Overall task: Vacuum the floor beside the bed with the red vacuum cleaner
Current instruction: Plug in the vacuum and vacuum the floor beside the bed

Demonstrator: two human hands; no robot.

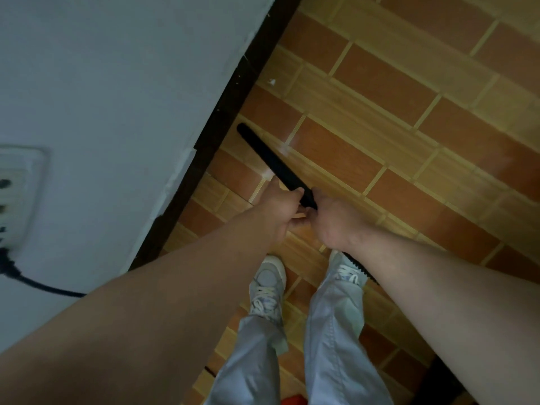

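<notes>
A black vacuum nozzle tube (270, 159) slants from my hands down to the tiled floor (394, 118), its tip close to the dark skirting (222, 121) along the wall. My left hand (282, 206) grips the tube's near end from the left. My right hand (336, 220) grips it from the right, fingers curled round it. A ribbed black hose (361, 268) runs back under my right forearm. A small red patch of the vacuum cleaner (293, 400) shows at the bottom edge between my legs.
A pale wall (117, 83) fills the left side, with a socket (17, 194) and a plugged-in black cable (38, 285). A small white scrap (271, 82) lies on the floor near the skirting. My shoes (267, 283) stand just behind the nozzle.
</notes>
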